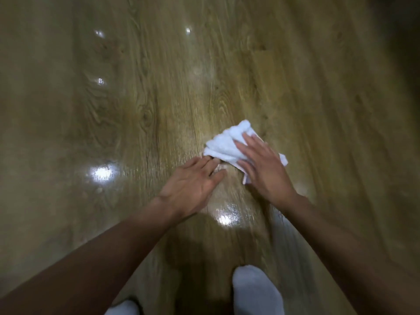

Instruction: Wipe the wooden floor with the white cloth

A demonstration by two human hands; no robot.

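Wooden floor (136, 105) fills nearly all the view, glossy, with long grain lines and several bright light spots (102, 173) on it. Wide bare floor lies open to the left, ahead and to the right of the person.

The white cloth (223, 146) lies crumpled on the floor, a little right of the middle. The right hand (263, 164) rests flat on it with straight, spread fingers and covers its right part, so the full shape of the cloth cannot be seen. One corner comes out below the thumb side.

The left hand (193, 185) lies flat on the boards with straight fingers. Its fingertips reach the near left edge of the cloth; if they touch it, I cannot tell.

Both forearms are cut by the lower edge. A knee (254, 289) in pale fabric shows there, another (122, 308) only partly. The far right corner is dark, and the whole picture is blurred.
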